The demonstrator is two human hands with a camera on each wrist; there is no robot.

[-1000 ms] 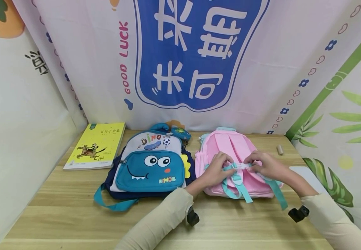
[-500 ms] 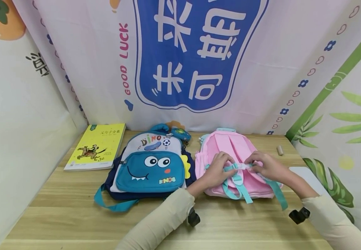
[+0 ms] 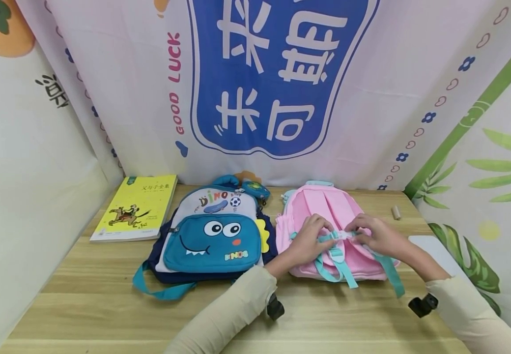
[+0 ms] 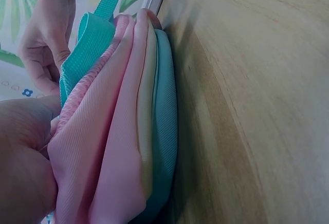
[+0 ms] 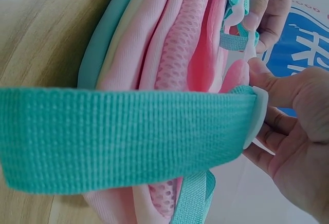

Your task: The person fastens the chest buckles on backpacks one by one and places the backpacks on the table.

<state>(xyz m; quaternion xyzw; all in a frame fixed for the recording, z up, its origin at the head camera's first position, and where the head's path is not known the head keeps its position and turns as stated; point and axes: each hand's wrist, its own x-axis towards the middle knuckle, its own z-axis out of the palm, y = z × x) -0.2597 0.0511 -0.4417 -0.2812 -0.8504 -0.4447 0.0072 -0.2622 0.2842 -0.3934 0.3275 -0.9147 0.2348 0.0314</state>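
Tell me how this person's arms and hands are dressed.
The left sleeve and right sleeve are plain pale beige, ending short of the hands. A blocky black device shows beside each. The left hand and right hand look bare, without gloves or rings.

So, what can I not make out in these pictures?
Head view: whether the white buckle is fully fastened; the left hand and right hand partly cover it.
Head view: front of the pink backpack, turned toward the table.
Head view: fine print on the yellow book, too small.
Head view: rest of the left sleeve, past the bottom edge.
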